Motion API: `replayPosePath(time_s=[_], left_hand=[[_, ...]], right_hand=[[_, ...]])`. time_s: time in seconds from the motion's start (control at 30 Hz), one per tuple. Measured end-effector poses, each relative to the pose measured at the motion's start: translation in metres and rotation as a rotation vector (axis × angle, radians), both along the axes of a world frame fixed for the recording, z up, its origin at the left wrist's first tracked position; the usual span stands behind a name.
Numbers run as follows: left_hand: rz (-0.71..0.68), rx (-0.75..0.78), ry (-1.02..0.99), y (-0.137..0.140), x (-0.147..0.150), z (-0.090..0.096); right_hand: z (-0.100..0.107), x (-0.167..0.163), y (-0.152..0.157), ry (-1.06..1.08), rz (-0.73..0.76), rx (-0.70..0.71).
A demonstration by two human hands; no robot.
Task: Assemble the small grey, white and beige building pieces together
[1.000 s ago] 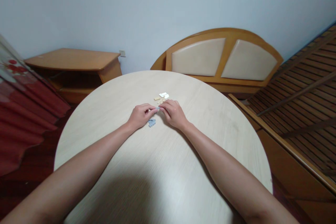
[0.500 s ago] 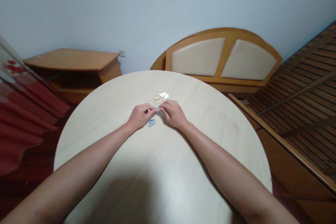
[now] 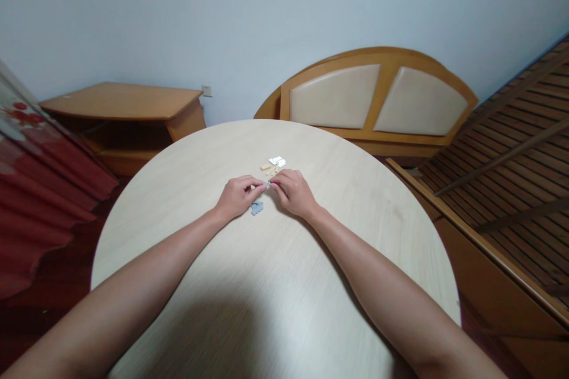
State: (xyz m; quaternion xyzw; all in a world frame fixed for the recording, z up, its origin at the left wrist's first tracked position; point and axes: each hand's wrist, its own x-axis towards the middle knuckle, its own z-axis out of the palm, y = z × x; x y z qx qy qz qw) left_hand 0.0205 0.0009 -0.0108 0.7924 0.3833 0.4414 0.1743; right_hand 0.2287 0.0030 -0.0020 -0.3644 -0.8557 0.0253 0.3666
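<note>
Over the round table [image 3: 195, 284], my left hand [image 3: 237, 196] pinches one side of a small blue-grey piece [image 3: 267, 184]. From the other side my right hand [image 3: 293, 190] grips the same piece between thumb and fingers. Most of the piece is hidden by the fingertips, so its exact shape cannot be made out. Just below my left hand lies a flat blue-grey piece with a bumpy edge [image 3: 256, 208]. Beyond the fingertips rest several small cream pieces [image 3: 265, 167] and white pieces [image 3: 276, 161], flat on the table and close together.
Behind the table stands a wooden headboard [image 3: 377, 100] with two pale padded panels. A low wooden cabinet [image 3: 124, 100] is at the back left, near a red curtain [image 3: 40, 207]. To the right leans a slatted wooden frame [image 3: 511, 172].
Almost nothing differs. Both hands stay in the same place, pinching the small blue-grey piece, with only a slight shift at the fingertips.
</note>
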Motion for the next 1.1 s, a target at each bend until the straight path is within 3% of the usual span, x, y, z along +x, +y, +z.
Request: replayPosePath(time_s=[0.83, 1.1], left_hand=[[-0.008, -0.033, 0.028, -0.002, -0.004, 0.006], [-0.224, -0.133, 0.17, 0.0, -0.027, 0.014]], right_hand=[[0.001, 0.001, -0.002, 0.073, 0.034, 0.025], [0.001, 0.006, 0.0, 0.135, -0.044, 0.038]])
